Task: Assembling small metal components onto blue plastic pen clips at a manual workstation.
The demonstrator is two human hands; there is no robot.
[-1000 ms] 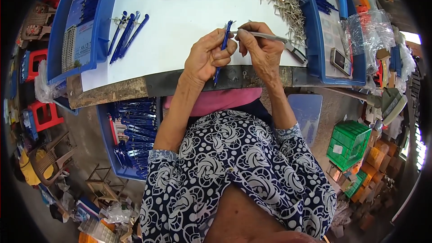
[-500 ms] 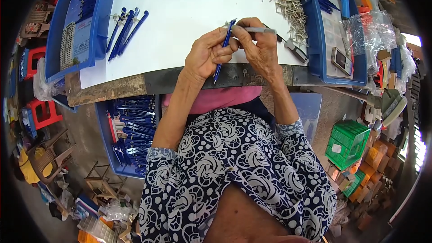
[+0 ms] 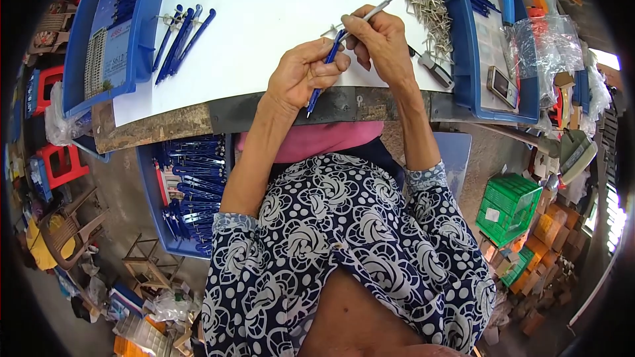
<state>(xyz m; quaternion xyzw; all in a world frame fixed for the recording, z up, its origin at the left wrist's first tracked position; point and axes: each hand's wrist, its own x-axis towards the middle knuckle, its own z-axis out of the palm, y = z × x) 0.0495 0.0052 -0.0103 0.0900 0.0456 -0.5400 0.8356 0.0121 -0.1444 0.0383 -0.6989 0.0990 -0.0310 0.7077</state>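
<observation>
Grey tool (image 3: 387,4) could skid into the left hand (image 3: 297,74)
That hand pinches the blue piece (image 3: 331,54) over the table's edge (image 3: 251,114); the right hand (image 3: 385,41) pinches the tool (tip contact hard to make out). A loose grip could cause it.

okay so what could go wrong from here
The slim grey tool in the right hand points close to the left hand, which grips a blue piece; a slip might jab it. The pile of metal pins lies loose near the right hand, so a careless sweep could scatter it.
</observation>
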